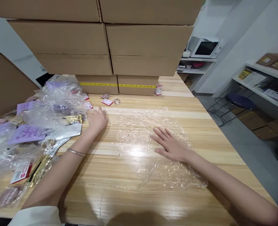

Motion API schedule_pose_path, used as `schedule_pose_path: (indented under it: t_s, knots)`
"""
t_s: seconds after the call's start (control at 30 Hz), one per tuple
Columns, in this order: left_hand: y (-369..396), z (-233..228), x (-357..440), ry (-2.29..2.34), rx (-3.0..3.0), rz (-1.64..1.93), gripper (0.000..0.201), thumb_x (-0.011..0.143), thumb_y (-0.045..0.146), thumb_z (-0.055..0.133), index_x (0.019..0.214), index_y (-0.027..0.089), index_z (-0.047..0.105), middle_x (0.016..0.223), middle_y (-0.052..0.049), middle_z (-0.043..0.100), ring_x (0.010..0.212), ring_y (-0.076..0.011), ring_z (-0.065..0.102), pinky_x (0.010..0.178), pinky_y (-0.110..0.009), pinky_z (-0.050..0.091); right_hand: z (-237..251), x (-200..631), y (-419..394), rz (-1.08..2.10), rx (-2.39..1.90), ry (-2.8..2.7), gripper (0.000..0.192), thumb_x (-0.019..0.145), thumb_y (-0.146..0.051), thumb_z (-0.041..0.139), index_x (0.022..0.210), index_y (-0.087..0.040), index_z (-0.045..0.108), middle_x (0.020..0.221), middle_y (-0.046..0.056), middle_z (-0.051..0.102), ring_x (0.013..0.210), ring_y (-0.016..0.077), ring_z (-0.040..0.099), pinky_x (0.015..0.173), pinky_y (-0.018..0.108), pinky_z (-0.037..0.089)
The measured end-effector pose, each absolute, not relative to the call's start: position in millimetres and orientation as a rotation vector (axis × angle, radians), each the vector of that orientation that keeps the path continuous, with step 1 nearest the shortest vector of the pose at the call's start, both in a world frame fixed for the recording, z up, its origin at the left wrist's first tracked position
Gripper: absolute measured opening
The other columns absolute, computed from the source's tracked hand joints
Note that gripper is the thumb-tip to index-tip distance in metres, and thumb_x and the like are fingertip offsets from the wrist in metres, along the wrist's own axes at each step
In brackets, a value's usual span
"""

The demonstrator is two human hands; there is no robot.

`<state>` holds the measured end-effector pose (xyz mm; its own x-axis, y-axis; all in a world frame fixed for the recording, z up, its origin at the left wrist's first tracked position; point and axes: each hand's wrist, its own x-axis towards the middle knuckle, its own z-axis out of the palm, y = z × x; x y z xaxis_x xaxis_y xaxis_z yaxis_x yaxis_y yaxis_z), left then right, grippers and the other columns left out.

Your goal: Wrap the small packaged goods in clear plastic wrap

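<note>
My right hand [169, 144] lies with fingers spread on a sheet of clear bubble wrap [150, 125] that is laid out across the wooden table. My left hand [97, 120], a thin bracelet on its wrist, is at the right edge of a heap of small packages. Its fingers are curled down toward the tabletop, and whatever they may hold is hidden. Clear plastic bags [59, 97], purple printed envelopes [27, 133] and a gold packet [74, 119] make up much of the heap. Just beyond the left hand are a small red-and-white card pack [107, 102] and a small wrapped item [116, 101].
Stacked cardboard boxes [148, 47] rise along the back of the table [120, 194], yellow tape on the lowest ones. Another cardboard piece [9, 84] stands at the left. Off the table's right side are a microwave [206, 47], shelves and a dark blue stool [240, 101].
</note>
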<state>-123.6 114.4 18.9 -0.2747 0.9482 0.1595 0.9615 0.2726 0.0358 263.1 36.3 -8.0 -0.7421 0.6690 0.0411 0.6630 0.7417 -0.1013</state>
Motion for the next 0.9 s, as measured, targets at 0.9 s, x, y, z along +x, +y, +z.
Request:
schedule_pose_path:
  t_s: [0.9]
  knots:
    - [236.2, 5.3, -82.3, -2.324, -2.384, -0.276, 0.076, 0.072, 0.078, 0.052, 0.132, 0.032, 0.060, 0.147, -0.016, 0.043, 0.143, -0.0474, 0.022, 0.109, -0.065, 0.024, -24.7, 259.8, 36.7, 0.158, -1.137, -2.757, 0.069, 0.097, -0.057, 0.047, 0.157, -0.036, 0.022, 0.166, 0.001, 0.013, 0.153, 0.0313, 0.013, 0.122, 0.059, 0.021]
